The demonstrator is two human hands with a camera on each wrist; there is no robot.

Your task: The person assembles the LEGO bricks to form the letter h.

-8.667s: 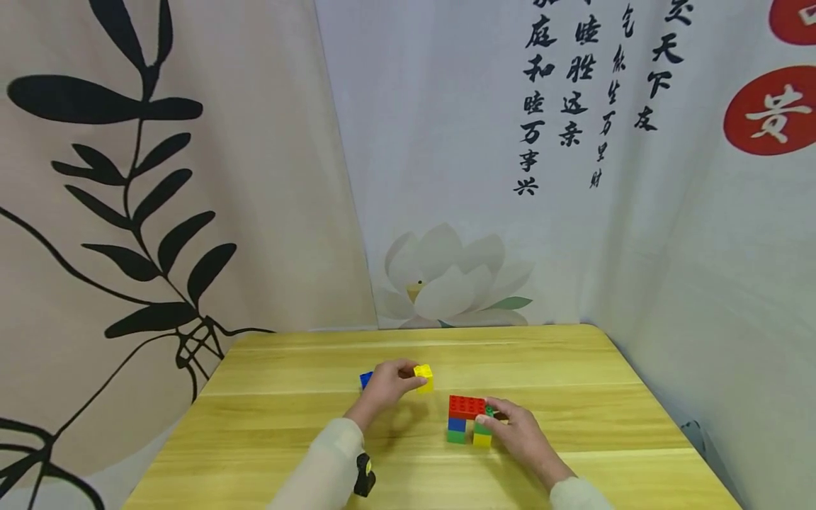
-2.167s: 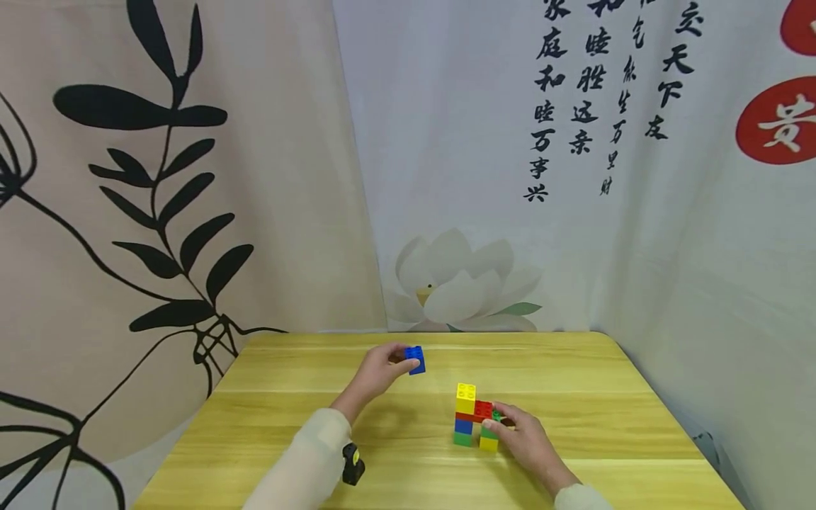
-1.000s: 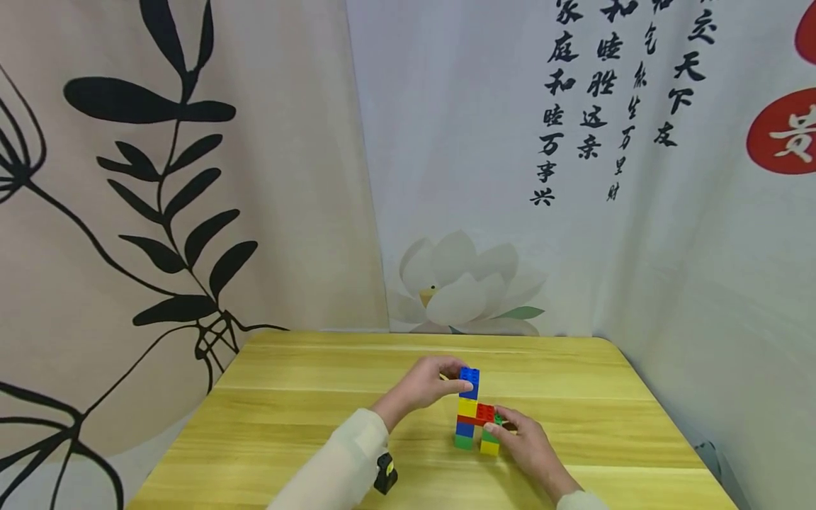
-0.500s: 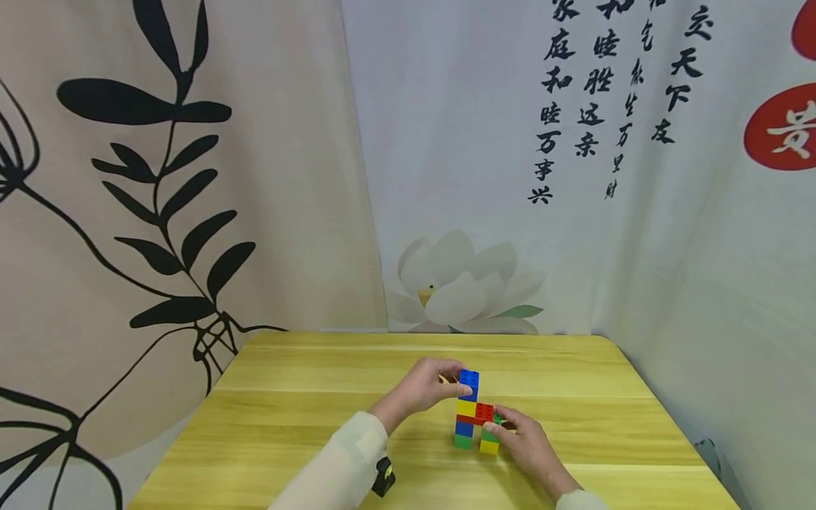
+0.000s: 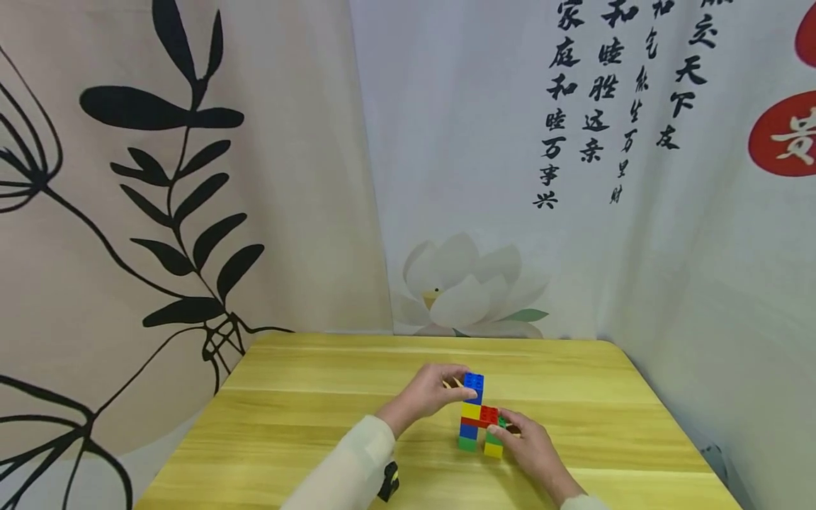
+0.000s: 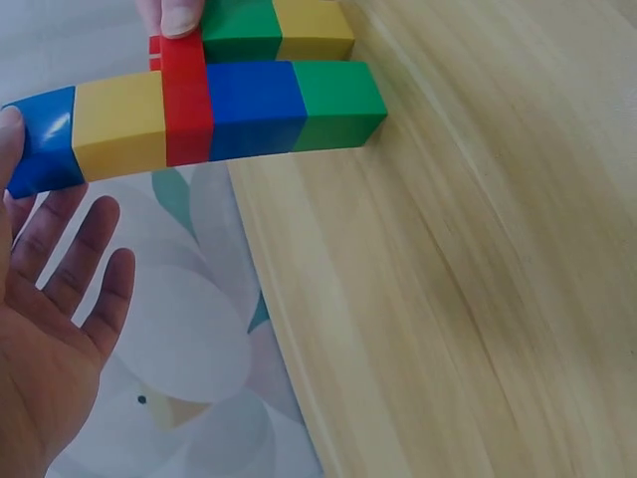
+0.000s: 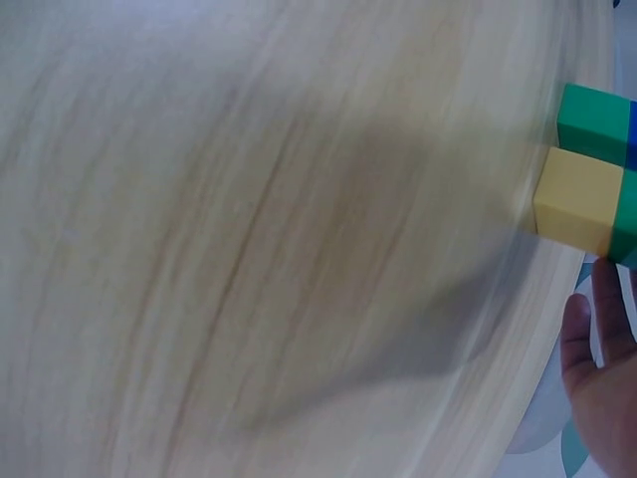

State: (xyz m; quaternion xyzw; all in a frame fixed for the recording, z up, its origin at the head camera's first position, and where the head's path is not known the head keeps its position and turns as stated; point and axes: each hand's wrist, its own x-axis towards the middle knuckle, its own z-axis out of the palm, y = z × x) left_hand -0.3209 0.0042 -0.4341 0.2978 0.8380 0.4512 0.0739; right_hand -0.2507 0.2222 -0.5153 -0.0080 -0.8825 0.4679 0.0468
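Observation:
My left hand [image 5: 423, 395] pinches a blue toy brick [image 5: 474, 386] between thumb and fingers, on top of a stack. Beneath it, flush in the left wrist view, comes a yellow brick [image 6: 119, 124], then a red brick [image 6: 186, 105] that bridges to a second column. Under the red one sit a lower blue brick [image 6: 257, 108] and a green brick [image 6: 338, 105]. The second column has a yellow brick [image 7: 577, 199] at its foot and green above. My right hand [image 5: 529, 445] holds this column's upper part, thumb on the near side; its far fingers are partly hidden.
The bricks stand on a wood-grain table [image 5: 306, 397], near its middle. A printed curtain [image 5: 472, 177] hangs behind the table's far edge. A small black device [image 5: 389, 482] is strapped at the left wrist.
Earlier the left hand held the yellow brick, which then sat on the red one. It carried the blue brick rightward onto the yellow. Over the last second both hands stay nearly still.

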